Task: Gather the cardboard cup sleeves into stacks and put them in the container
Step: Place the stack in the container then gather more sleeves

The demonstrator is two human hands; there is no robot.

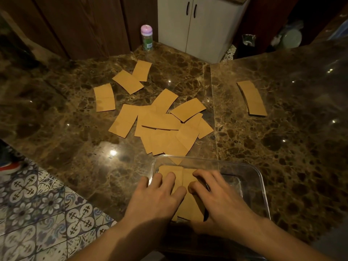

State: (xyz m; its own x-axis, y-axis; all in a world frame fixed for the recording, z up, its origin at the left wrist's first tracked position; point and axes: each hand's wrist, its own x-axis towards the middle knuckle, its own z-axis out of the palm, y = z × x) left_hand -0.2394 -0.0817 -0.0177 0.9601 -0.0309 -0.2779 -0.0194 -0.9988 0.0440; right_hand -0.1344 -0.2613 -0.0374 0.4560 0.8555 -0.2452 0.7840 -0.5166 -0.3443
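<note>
A clear plastic container [250, 178] sits at the counter's near edge. Inside it lies a stack of tan cardboard sleeves [188, 204]. My left hand [160, 196] holds the stack's left side, fingers curled over the edge and over the container's left rim. My right hand [220, 196] holds its right side, fingers and thumb curled on the cardboard. Several loose sleeves [160, 125] lie overlapping in a pile just beyond the container. Three more sleeves [126, 81] lie spread further back left. A neat small stack of sleeves [252, 98] rests apart at the right.
The counter is dark brown marble [282, 147] with a seam running down its middle. A small bottle with a purple cap [146, 37] stands at the back. White cabinet doors [195, 25] are behind it. Patterned floor tiles [37, 213] show at the lower left.
</note>
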